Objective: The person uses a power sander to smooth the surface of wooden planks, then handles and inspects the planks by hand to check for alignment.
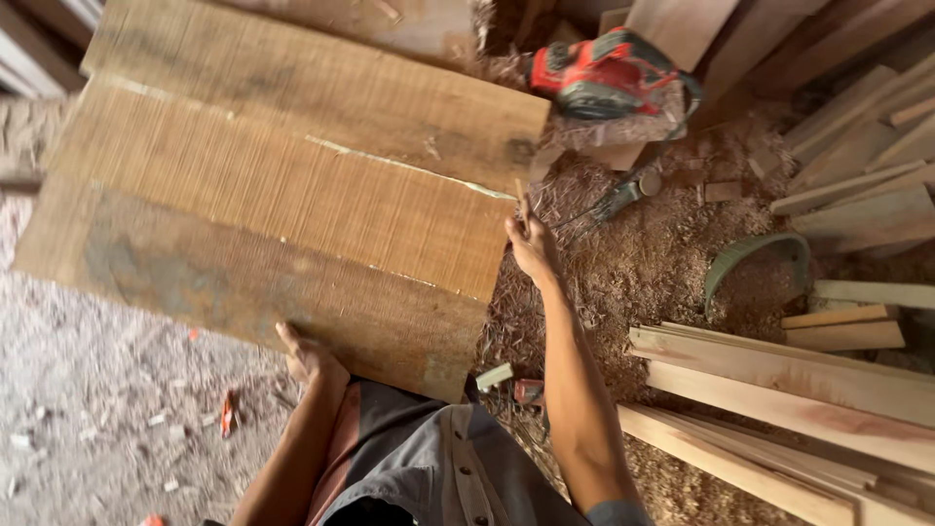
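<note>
The left hand (310, 356) grips the near edge of the wide glued wooden panel (282, 195), fingers curled under it. The right hand (532, 245) lies open against its right end. Sawdust (633, 263) covers the floor, with a red power planer (604, 73) and planks (779, 380) nearby.

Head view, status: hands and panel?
Left hand under wooden panel near edge. Right hand on its end. Red power tool beyond, clear.
</note>
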